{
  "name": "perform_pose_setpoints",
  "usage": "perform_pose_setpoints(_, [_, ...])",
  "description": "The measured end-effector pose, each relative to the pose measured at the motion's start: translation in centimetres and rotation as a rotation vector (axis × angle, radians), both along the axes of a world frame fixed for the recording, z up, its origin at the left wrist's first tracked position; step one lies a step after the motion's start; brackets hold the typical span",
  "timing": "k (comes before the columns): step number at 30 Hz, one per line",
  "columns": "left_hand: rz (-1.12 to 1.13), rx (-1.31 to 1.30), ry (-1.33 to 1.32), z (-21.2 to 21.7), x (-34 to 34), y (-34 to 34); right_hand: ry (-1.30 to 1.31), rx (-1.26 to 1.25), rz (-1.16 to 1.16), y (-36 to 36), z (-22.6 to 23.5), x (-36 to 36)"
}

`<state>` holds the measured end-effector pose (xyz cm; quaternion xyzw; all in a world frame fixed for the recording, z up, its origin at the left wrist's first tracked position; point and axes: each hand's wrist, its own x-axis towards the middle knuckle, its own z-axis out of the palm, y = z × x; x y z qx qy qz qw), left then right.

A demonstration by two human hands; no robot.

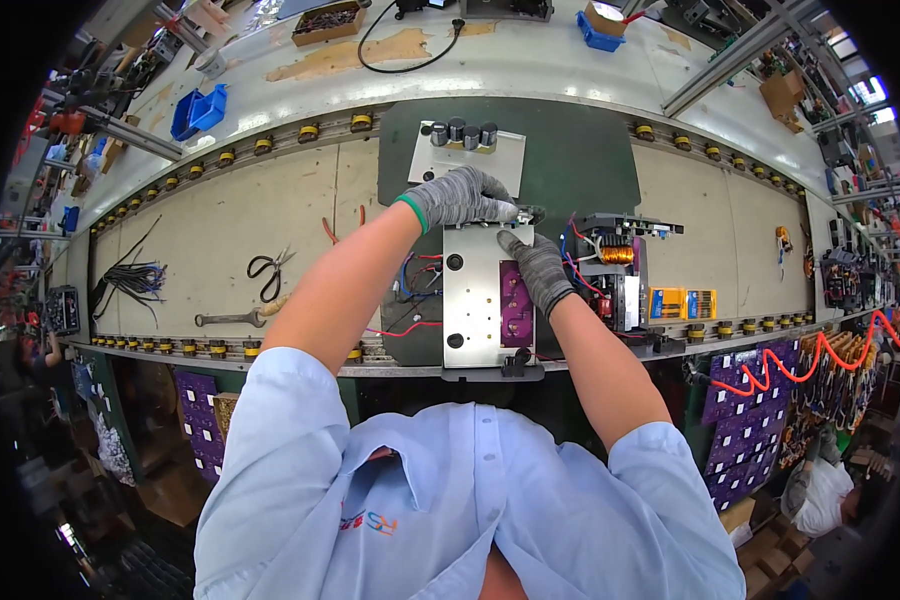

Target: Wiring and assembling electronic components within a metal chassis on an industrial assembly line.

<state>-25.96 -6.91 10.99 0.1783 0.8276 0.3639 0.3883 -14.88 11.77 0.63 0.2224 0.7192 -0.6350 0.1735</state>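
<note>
A silver metal plate assembly point(471, 305) with a purple circuit board point(516, 308) along its right side lies on the dark green mat point(580, 150) in front of me. My left hand point(464, 197), in a grey glove with a green cuff, pinches at the assembly's far edge. What its fingertips hold is hidden. Beside a small dark part point(533, 214) at that edge, my right hand point(539, 270), also gloved, grips the assembly's far right side with fingers bent. Another metal plate point(505, 165) with several black capacitors point(457, 130) lies just beyond my left hand.
Right of the assembly stands an electronic unit with a copper coil point(618, 255), near a yellow bit case point(682, 303). To the left lie black-handled scissors point(266, 274), a wrench point(232, 318) and a cable bundle point(135, 278). Roller rails point(263, 146) border the bench. A red coiled hose point(770, 365) hangs at right.
</note>
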Motion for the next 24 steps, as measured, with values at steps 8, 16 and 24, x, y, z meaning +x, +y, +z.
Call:
perform_pose_setpoints(8, [0.017,0.018,0.014,0.2,0.5,0.1,0.041,0.083,0.009,-0.4,0.2,0.1])
perform_pose_setpoints(16, [-0.017,0.109,0.135,-0.1,1.6,0.1,-0.038,-0.126,0.124,1.5,0.2,0.1])
perform_pose_setpoints(24, [-0.015,0.071,0.110,0.4,1.2,-0.2,0.158,0.495,0.146,1.9,3.9,2.0])
